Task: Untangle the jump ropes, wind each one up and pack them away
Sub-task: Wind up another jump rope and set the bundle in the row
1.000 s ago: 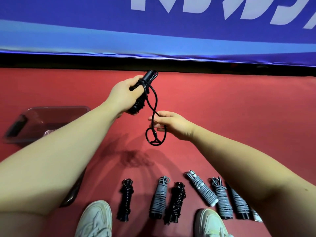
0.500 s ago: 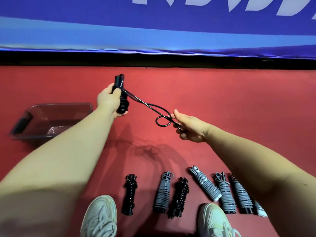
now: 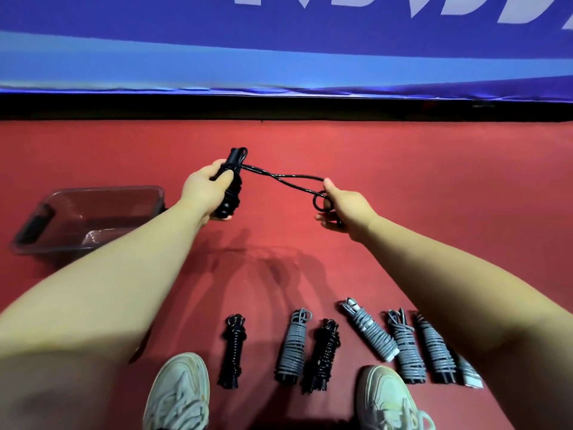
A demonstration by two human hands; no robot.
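Within the last second the right hand (image 3: pixel 348 209) had drawn the black jump rope (image 3: pixel 280 176) taut, its fingers pinching the tail loop. The left hand (image 3: pixel 203 191) gripped the wound bundle. Few wraps likely remained; the bin (image 3: pixel 108 189) sat beyond the left fingers.

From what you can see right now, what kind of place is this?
Probably a sports hall or court. The floor looks like a red sports surface, a blue banner with large white letters runs along its edge, and wound jump ropes lie in a row on it.
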